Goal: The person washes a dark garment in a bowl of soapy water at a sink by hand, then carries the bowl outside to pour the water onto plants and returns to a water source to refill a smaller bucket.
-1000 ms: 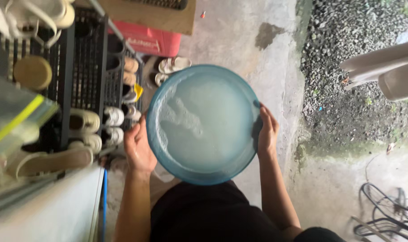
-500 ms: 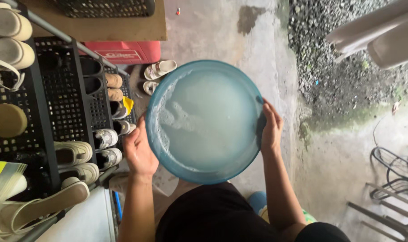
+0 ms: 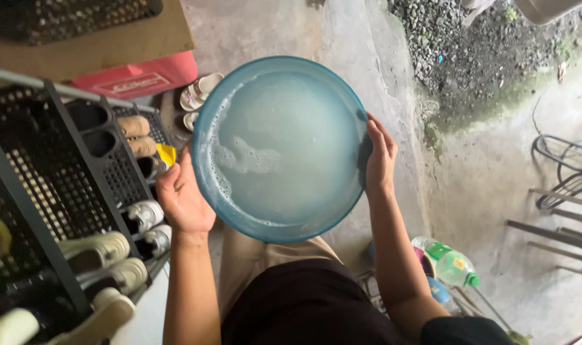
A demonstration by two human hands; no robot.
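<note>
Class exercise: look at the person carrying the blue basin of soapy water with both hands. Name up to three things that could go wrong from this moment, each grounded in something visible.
1. The blue basin is full of cloudy, sudsy water and gripped only at its rim by the left hand and right hand; a tilt could slosh it over.
2. Spilled water might soak the shoes on the black rack close beside it.
3. The plastic bottle lies near the feet, a possible trip hazard.

At the left of the frame a black shoe rack (image 3: 42, 191) holds pale shoes (image 3: 96, 249). A red box (image 3: 137, 78) lies at upper left, with sandals (image 3: 198, 96) beside it. A plastic bottle (image 3: 447, 262) with a green cap lies at lower right. Gravel (image 3: 457, 45) fills the upper right.
</note>
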